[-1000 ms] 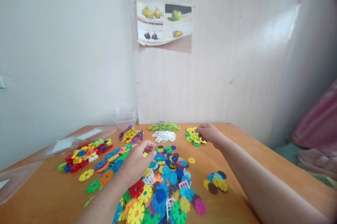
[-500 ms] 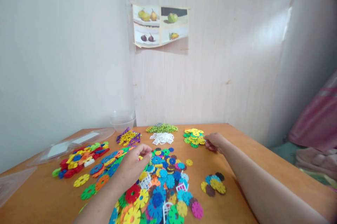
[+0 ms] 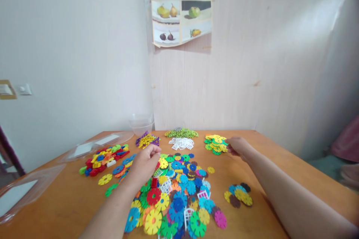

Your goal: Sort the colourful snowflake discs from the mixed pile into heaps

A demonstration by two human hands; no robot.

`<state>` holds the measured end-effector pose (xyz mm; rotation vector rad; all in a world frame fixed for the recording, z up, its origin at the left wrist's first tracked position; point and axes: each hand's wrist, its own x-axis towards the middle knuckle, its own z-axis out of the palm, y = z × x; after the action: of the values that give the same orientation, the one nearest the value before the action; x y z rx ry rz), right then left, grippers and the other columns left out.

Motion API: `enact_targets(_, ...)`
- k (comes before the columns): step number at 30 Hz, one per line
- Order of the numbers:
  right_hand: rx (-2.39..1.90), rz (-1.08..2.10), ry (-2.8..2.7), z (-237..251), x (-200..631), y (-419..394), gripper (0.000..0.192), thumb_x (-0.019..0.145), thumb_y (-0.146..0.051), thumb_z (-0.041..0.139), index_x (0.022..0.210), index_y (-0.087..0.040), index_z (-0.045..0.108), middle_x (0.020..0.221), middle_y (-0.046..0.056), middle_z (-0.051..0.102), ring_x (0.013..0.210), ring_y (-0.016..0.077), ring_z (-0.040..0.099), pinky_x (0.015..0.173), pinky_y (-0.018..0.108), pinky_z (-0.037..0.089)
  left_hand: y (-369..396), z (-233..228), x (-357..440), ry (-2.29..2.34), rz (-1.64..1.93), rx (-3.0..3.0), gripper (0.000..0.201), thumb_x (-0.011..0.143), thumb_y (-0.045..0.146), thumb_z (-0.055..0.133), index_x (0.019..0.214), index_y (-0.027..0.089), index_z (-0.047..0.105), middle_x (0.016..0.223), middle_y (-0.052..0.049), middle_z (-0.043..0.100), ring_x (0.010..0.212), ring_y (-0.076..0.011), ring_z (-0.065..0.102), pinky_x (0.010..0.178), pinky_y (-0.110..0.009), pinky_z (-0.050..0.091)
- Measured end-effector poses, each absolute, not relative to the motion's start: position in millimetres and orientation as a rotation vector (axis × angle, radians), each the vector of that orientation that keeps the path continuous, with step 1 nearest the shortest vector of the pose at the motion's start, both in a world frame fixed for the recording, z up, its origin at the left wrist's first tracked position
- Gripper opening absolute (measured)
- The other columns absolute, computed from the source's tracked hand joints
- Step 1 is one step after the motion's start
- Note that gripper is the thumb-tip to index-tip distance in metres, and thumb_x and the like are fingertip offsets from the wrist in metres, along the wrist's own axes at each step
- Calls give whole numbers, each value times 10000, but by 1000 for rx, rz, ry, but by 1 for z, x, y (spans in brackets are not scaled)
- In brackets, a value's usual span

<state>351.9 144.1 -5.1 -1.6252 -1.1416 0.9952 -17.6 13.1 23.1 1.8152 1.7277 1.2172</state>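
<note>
My left hand (image 3: pixel 146 161) hovers over the left side of a large mixed pile of notched plastic discs (image 3: pixel 182 190), its fingers curled and thumb drawn in. Whatever those fingers hold, if anything, is hidden. At the back right, my right hand (image 3: pixel 237 146) is beside a small heap of yellow and green flower-shaped discs (image 3: pixel 215 143). Its bent fingertips are at the heap's right edge, and I cannot make out what is in them. A smaller group of yellow, blue, brown and black discs (image 3: pixel 238 195) lies nearer me, left of my right forearm.
Several sorted heaps stand further back: red and yellow blocks (image 3: pixel 104 159), purple and yellow pieces (image 3: pixel 147 140), white lattice pieces (image 3: pixel 181 143), green pieces (image 3: pixel 181 133). Clear bowls (image 3: pixel 141 123) stand at the back. Plastic bags with white cards (image 3: pixel 18 196) lie along the left.
The view has turned left, so the table contents appear further right. Against the pile, my left hand has shifted left. My right hand has come slightly closer to the yellow and green heap.
</note>
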Motion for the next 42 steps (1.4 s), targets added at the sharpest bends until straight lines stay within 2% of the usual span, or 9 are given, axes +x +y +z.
enact_targets(3, -1578, 999, -1236, 3, 337, 137, 168, 794, -265, 663, 735, -162, 543, 546, -6, 550, 420, 77, 483, 386, 189, 334, 16, 17, -22, 1819, 1137, 1898, 254, 826, 332, 514, 999, 192, 635, 992, -55, 711, 932, -204, 652, 810, -295, 478)
enact_targets(6, -1507, 1005, -1352, 11, 319, 127, 226, 786, -297, 674, 676, -169, 524, 537, -16, 545, 414, 67, 472, 393, 187, 322, 10, 18, -21, 2001, 873, 2067, 295, 794, 275, 525, 1059, 210, 637, 1099, -77, 694, 1026, -235, 624, 840, -312, 444)
enact_targets(11, -1387, 1015, -1571, 20, 297, 112, 259, 818, -340, 631, 664, -176, 501, 533, -32, 539, 400, 61, 461, 393, 187, 318, -2, 27, -13, 2092, 555, 2211, 309, 765, 193, 500, 1025, 240, 660, 1066, -75, 707, 968, -250, 631, 733, -293, 402)
enact_targets(18, -1322, 1030, -1708, 28, 283, 99, 237, 832, -370, 603, 723, -178, 517, 575, -17, 585, 437, 74, 512, 411, 184, 352, -3, 31, -10, 2002, 597, 2238, 199, 777, 143, 441, 767, 218, 624, 732, -13, 677, 721, -184, 614, 602, -254, 306)
enact_targets(22, -1284, 1005, -1801, 34, 273, 88, 206, 831, -348, 586, 730, -179, 525, 600, -16, 595, 456, 81, 529, 429, 189, 377, -1, 30, -12, 1967, 683, 2220, 261, 873, 210, 420, 884, 229, 680, 861, -42, 718, 838, -204, 645, 669, -257, 362)
enact_targets(29, -1187, 1007, -1945, 42, 249, 61, 175, 830, -335, 577, 757, -177, 556, 616, -23, 600, 488, 89, 558, 453, 186, 400, -2, 33, -10, 1946, 916, 2190, 292, 920, 294, 438, 1069, 248, 686, 1088, -63, 719, 1036, -234, 639, 844, -314, 433)
enact_targets(33, -1145, 1058, -2033, 42, 233, 45, 143, 826, -319, 596, 805, -178, 589, 600, -34, 586, 505, 92, 557, 452, 177, 399, -8, 37, 5, 1589, 1053, 2073, 276, 915, 339, 475, 1079, 248, 679, 1024, -31, 726, 952, -196, 659, 845, -299, 470)
enact_targets(37, -1081, 1216, -2073, 38, 219, 31, 145, 833, -298, 606, 901, -172, 627, 596, -47, 558, 490, 84, 539, 441, 172, 397, -11, 34, 20, 1393, 1107, 1888, 284, 865, 333, 563, 1099, 196, 648, 896, -27, 707, 824, -171, 656, 763, -280, 496)
enact_targets(42, -1046, 1320, -2033, 32, 209, 26, 104, 826, -268, 628, 837, -167, 605, 582, -48, 560, 515, 88, 576, 464, 160, 425, -9, 28, 25, 1295, 1139, 1797, 324, 850, 352, 598, 1125, 180, 594, 868, -24, 670, 769, -149, 636, 713, -269, 498)
